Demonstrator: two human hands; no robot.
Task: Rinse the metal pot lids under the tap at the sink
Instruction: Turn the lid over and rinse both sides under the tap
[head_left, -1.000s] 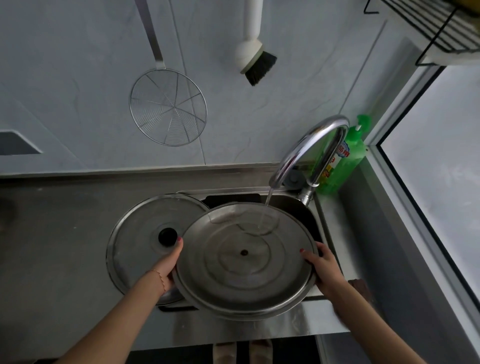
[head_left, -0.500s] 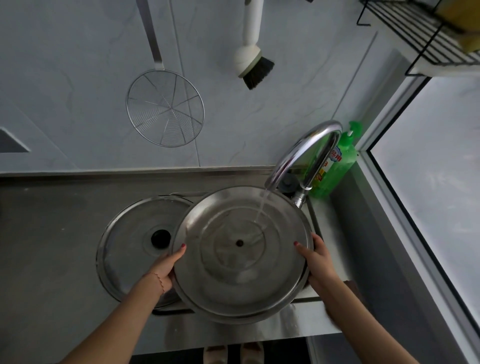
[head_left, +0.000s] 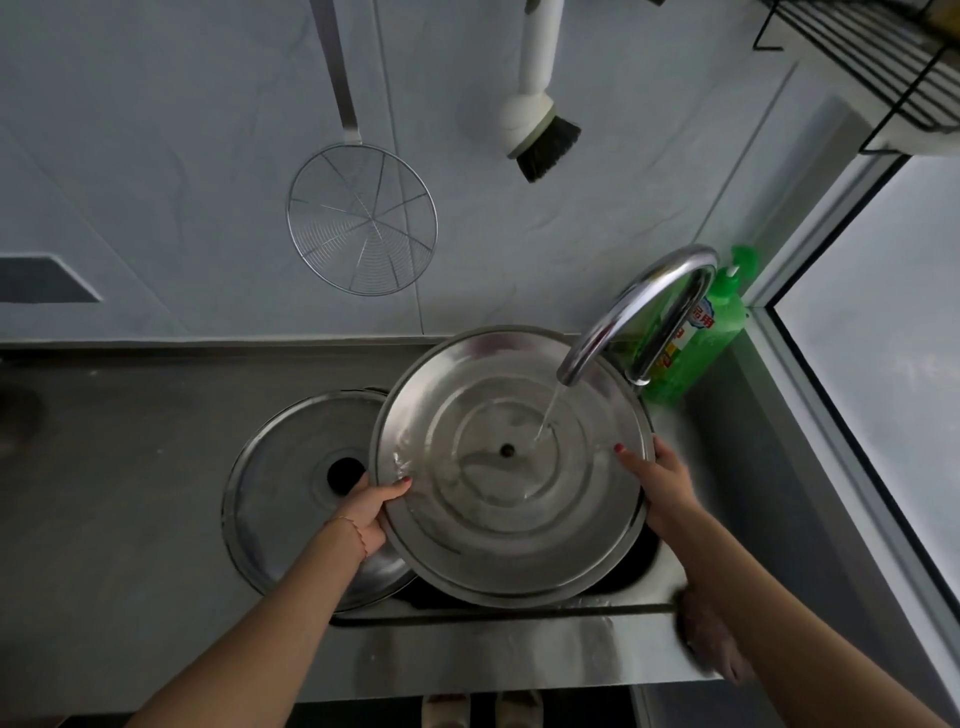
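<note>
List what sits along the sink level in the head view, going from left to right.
Second lid resting at the sink's left → left hand → held lid under the water → right hand → green soap bottle. The tap arches over the held lid, so its place is unclear.

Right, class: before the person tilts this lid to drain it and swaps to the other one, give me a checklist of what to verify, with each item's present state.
1. Both hands on the rim: ok. The left hand and right hand grip opposite edges of the held lid.
2. Water reaching the lid: ok. The stream from the tap lands right of its centre hole.
3. Whole inside face wetted: cannot tell.
4. Second lid within reach: ok. The second lid lies to the left, partly under the held one.
5. Spout clearance for tilting: cannot tell; the spout overlaps the far rim in this view.
</note>
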